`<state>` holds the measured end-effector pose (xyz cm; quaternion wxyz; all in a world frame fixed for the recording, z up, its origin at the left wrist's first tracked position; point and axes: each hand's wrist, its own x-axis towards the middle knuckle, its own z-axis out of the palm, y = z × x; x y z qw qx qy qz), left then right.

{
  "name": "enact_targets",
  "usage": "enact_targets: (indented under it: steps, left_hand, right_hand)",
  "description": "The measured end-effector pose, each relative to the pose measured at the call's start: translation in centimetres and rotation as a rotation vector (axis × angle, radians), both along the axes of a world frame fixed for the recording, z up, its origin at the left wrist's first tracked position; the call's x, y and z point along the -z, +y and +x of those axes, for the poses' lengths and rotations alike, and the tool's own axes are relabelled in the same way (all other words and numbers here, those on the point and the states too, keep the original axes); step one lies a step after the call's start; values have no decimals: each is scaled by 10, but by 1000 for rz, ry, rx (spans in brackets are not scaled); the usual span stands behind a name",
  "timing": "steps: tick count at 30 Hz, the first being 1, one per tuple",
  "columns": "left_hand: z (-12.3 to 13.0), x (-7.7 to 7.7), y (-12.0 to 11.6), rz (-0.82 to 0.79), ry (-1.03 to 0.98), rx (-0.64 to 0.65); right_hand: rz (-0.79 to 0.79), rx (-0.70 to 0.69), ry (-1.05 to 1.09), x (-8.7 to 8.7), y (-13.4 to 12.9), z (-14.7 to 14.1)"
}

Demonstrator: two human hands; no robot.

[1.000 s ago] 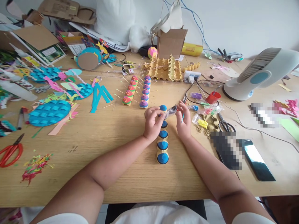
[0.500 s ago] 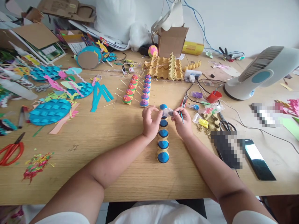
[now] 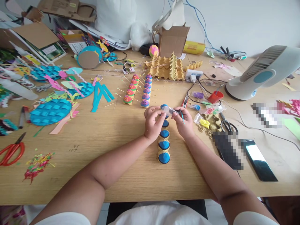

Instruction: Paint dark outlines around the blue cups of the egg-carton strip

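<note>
Above the far end of a blue-topped egg-carton strip, my left hand pinches a small clear plastic bag. My right hand is closed at the bag's other side, on a dark piece inside or against it that is too small to name. A thin teal stick pokes out from the right fingers. The strip lies lengthwise on the table, and its far bumps are partly covered by the hands. Two decorated strips, one red and green, one purple and blue, stand farther back with pins sticking out.
A red cup, black scissors and clay packets lie to the right, near a phone and a white fan. Red scissors, paper scraps and a blue woven oval are on the left. Egg cartons sit behind.
The plastic bag has shifted slightly and changed shape between my fingers, with more of the dark piece showing at my right fingertips. Both hands stay in nearly the same place.
</note>
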<state>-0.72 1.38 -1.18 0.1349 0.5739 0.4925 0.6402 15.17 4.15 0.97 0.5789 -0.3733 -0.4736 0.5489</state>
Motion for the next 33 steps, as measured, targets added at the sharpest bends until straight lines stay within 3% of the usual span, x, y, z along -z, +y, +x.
enact_targets:
  steps: [6, 11, 16, 27, 33]
  left_hand:
    - [-2, -5, -5, -104, -120, 153]
    - [-1, -3, -1, -134, -170, 112]
    - [0, 4, 1, -123, -299, 149]
    - [-1, 0, 0, 53, 87, 90]
    - [-4, -1, 2, -13, 161, 58]
  right_hand:
    - [11, 5, -3, 0, 1, 1]
    - [-6, -67, 43, -2, 0, 1]
    - [-8, -96, 26, -7, -2, 1]
    - [1, -37, -26, -12, 3, 9]
    - [-11, -91, 15, -15, 1, 10]
